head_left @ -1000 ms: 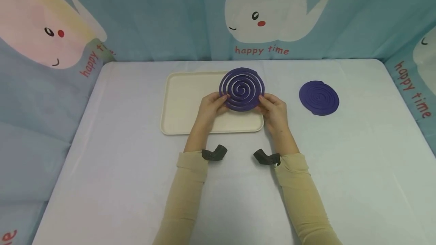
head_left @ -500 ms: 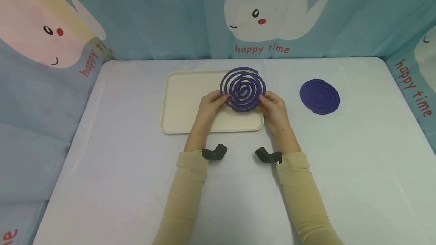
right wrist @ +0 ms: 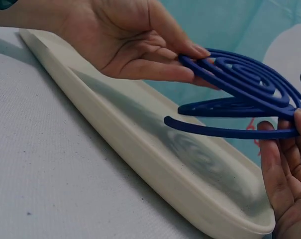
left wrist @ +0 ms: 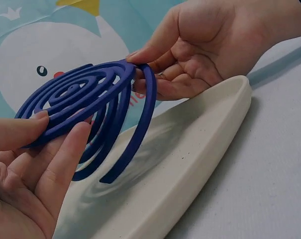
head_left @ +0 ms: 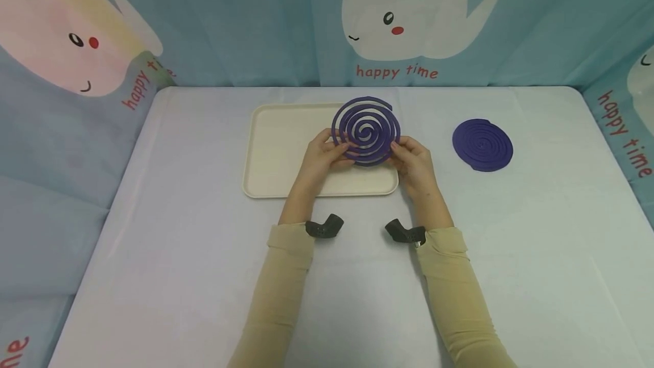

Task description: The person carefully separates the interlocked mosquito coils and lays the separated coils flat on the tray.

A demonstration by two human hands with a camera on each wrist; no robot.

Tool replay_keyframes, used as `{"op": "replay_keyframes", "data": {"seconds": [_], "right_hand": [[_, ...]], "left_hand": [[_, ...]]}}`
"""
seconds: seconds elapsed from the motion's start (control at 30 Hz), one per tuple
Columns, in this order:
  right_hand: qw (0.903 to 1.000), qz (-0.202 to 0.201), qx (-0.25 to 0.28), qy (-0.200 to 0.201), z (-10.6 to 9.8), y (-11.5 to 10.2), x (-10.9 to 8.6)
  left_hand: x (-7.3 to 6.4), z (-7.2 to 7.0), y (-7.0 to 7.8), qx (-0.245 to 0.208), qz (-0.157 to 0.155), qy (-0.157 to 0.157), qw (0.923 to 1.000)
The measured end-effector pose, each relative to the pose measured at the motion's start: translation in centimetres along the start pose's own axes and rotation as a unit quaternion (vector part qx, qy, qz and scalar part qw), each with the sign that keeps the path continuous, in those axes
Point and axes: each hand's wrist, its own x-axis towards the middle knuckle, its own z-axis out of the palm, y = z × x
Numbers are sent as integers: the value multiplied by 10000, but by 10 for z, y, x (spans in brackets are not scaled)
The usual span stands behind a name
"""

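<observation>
A dark purple mosquito coil pair point(head_left: 379, 139) is held above the right half of a cream tray point(head_left: 276, 152). My left hand point(head_left: 318, 159) pinches its left rim, thumb on top and fingers beneath. At the right rim, my right hand point(head_left: 418, 168) pinches it between thumb and fingers. In the left wrist view the upper spiral point(left wrist: 73, 89) lies between both hands, while a second spiral point(left wrist: 140, 134) hangs lower, partly apart from it. The right wrist view shows the lower spiral's free end point(right wrist: 230, 133) sticking out over the tray.
Another purple coil point(head_left: 482, 145) lies flat on the white table point(head_left: 541, 254), right of the tray. A blue curtain point(head_left: 245, 27) with whale prints stands behind the table. Black wrist-worn pieces point(head_left: 325, 227) jut inward from both sleeves.
The loops, evenly spaced a second ago, have shifted and spread, and an outer end now stands apart at upper right. My left fingers have moved slightly inward over the rim.
</observation>
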Motion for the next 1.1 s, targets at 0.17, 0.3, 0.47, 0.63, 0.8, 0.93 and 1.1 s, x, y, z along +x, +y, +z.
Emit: {"op": "replay_keyframes", "data": {"seconds": [0.17,0.3,0.47,0.63,0.8,0.93,1.1], "right_hand": [[10000,-11,37,-47,1,0,0],[9998,-67,169,-111,0,-1,0],[9995,-92,290,-117,-1,0,0],[9982,-164,572,-96,-1,1,1],[9976,-209,662,11,0,1,1],[9972,-182,711,136,1,2,1],[9975,-145,650,231,0,2,1]], "left_hand": [[0,-1,2,-137,-141,4,9998],[0,-2,2,-264,-165,-57,9995],[-1,-2,2,-432,-153,-93,9989],[-1,-3,3,-615,-153,-132,9979],[-1,-8,8,-622,-138,-15,9980],[-2,-15,12,-531,-22,352,9980],[-2,-23,14,-381,64,581,9976]]}}
